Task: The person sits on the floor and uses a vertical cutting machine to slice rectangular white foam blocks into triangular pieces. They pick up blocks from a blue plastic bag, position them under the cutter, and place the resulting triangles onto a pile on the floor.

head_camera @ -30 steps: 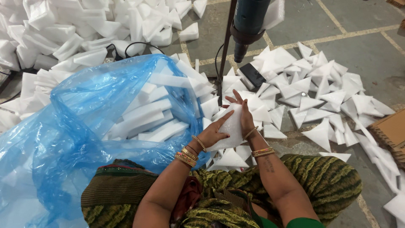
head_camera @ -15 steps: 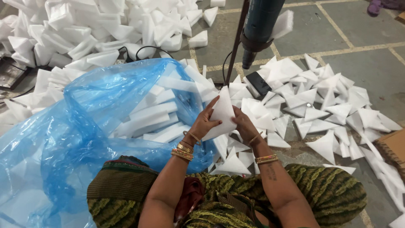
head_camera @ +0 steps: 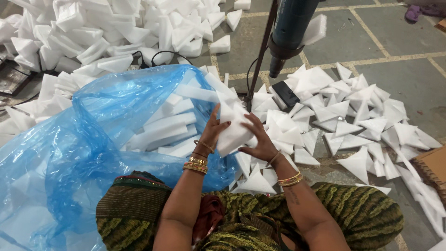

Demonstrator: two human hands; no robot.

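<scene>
My left hand [head_camera: 213, 131] and my right hand [head_camera: 261, 139] together grip a stack of white triangular foam pieces [head_camera: 234, 126], held just above the mouth of a large blue plastic bag [head_camera: 69, 153]. The left hand clasps the stack's left side, the right hand its lower right side. Inside the bag lie several long white foam strips [head_camera: 165, 125]. Both wrists wear gold bangles. My lap, in a green patterned cloth [head_camera: 362, 218], sits below the hands.
Many white foam triangles [head_camera: 348, 116] lie spread on the tiled floor to the right. A heap of white foam blocks [head_camera: 93, 32] fills the back left. A blue machine on a dark stand [head_camera: 290, 32] rises ahead, with a black phone [head_camera: 285, 94] near it. Cardboard [head_camera: 434, 165] sits at the right edge.
Both hands have lifted the foam stack up and leftward, from above the floor pile to the bag's opening. The view has shifted slightly downward.
</scene>
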